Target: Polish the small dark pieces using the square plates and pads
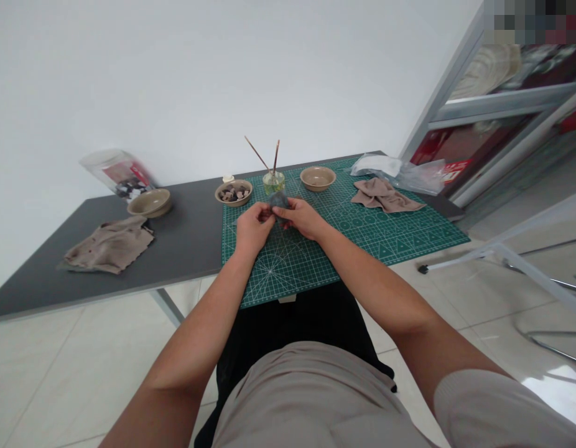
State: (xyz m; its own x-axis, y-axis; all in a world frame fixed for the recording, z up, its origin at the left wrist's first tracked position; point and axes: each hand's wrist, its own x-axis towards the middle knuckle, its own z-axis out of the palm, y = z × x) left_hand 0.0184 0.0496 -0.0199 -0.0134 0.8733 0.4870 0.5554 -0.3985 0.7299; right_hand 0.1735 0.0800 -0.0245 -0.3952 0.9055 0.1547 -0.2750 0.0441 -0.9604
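Above the green cutting mat (311,261), both hands meet at a small dark grey, sheet-like piece (279,199), perhaps cloth or sandpaper. My right hand (305,218) is closed on it, thumb across its near side. My left hand (254,225) pinches at its lower left edge; anything smaller between those fingertips is hidden. Just beyond the fingers stands a glass jar (274,182) with greenish contents and two thin brushes or sticks (275,155). A tan bowl (246,200) of small dark and pinkish-brown chunks sits to its left, and another tan bowl (318,178) to its right.
On the dark table (190,242), a crumpled brown cloth (111,246) lies left, near a tilted tan bowl (149,203) and a clear container (117,174). Farther right are another brown cloth (384,194) and a clear plastic bag (421,176). A white wall (250,74) rises behind.
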